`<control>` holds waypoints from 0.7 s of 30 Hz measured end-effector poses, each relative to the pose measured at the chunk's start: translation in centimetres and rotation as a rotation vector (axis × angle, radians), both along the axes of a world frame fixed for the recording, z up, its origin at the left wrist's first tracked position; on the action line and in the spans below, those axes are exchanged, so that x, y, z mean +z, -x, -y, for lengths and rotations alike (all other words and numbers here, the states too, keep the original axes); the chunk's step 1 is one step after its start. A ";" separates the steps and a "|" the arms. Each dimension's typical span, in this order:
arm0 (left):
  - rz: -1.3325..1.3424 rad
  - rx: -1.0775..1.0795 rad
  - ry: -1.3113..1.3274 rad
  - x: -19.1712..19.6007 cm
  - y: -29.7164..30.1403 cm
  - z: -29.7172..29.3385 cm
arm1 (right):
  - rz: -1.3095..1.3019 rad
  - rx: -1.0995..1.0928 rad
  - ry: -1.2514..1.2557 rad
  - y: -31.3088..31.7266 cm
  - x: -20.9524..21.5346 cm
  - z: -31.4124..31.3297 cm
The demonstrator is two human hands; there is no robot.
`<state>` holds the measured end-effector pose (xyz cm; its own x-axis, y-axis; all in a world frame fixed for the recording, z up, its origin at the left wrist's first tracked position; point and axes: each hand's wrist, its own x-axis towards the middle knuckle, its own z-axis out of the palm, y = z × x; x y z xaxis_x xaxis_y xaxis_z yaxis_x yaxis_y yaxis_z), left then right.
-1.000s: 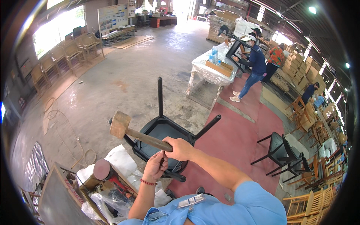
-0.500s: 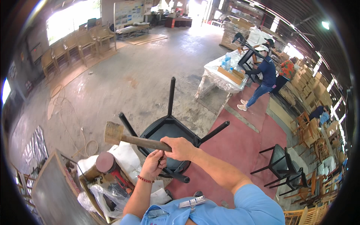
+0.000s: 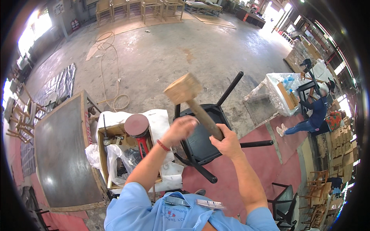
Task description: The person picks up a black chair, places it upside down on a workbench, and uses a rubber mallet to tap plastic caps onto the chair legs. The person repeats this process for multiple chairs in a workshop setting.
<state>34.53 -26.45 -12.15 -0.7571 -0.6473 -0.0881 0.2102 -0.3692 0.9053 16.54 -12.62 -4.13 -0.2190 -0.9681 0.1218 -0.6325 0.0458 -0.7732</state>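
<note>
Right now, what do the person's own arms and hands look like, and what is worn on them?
Both forearms are bare. The left hand has a thin red band at the wrist; the right hand wears nothing visible. Short light-blue shirt sleeves cover the upper arms. No gloves.

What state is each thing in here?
Mallet: raised, head up, over the chair.
Right hand: closed around the mallet handle.
Left hand: blurred, beside the handle.
Black chair: upside down, legs sticking out.
Wooden box: open, holding tools.
</note>
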 end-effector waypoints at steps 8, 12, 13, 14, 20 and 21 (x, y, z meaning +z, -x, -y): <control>0.315 0.677 0.654 -0.1 0.1 17.1 | 0.634 -0.109 0.058 0.2 1.0 0.8; 0.005 0.327 0.101 -1.3 1.7 18.9 | 0.671 -0.075 0.191 -0.9 1.8 1.2; -0.032 0.289 0.082 -1.6 2.0 19.0 | 0.651 -0.073 0.149 -0.9 2.0 1.1; -0.059 0.258 0.055 -1.7 2.1 19.0 | 0.630 -0.055 0.109 -1.0 2.0 1.0; -0.108 0.203 0.042 -2.2 2.2 18.9 | 0.565 -0.044 -0.058 -0.4 1.3 1.1; -0.092 0.204 0.044 -2.3 2.3 18.8 | 0.545 -0.049 -0.074 -0.3 1.2 1.3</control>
<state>32.26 -45.26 -14.42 -0.6136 -0.7896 0.0068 0.3588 -0.2711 0.8932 16.85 -13.96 -2.91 -0.2764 -0.9569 -0.0895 -0.1375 0.1315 -0.9817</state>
